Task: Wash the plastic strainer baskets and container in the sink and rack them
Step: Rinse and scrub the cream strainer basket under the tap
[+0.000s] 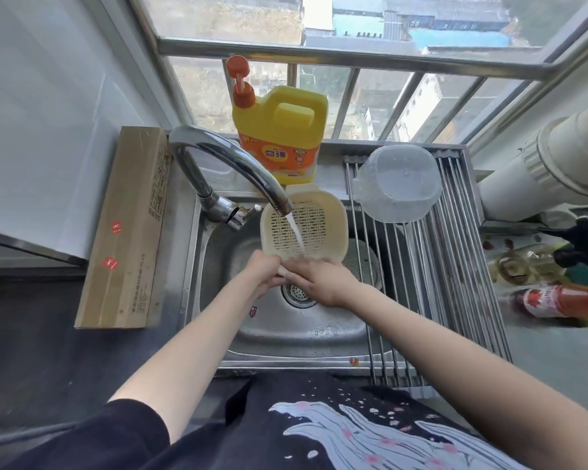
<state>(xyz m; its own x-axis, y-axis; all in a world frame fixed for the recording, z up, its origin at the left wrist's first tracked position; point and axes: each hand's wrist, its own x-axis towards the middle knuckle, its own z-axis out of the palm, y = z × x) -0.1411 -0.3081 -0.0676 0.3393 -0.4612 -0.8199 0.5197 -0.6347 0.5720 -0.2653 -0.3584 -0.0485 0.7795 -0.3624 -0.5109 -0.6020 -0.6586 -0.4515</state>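
Observation:
A cream plastic strainer basket (316,215) is tilted up over the steel sink (218,266), its slotted inside facing me. Water runs from the chrome faucet (231,167) onto its near part. My left hand (263,274) grips the basket's near rim from the left. My right hand (323,283) holds the same rim from the right, fingers over the edge. A clear plastic container (399,184) lies upside down on the roll-up rack (455,266) at the sink's right side.
A yellow detergent bottle (282,134) with an orange pump stands behind the sink. A long cardboard box (129,228) lies on the left counter. Bottles, one red (557,301), lie on the right counter. A round metal item (364,262) sits in the sink under the rack.

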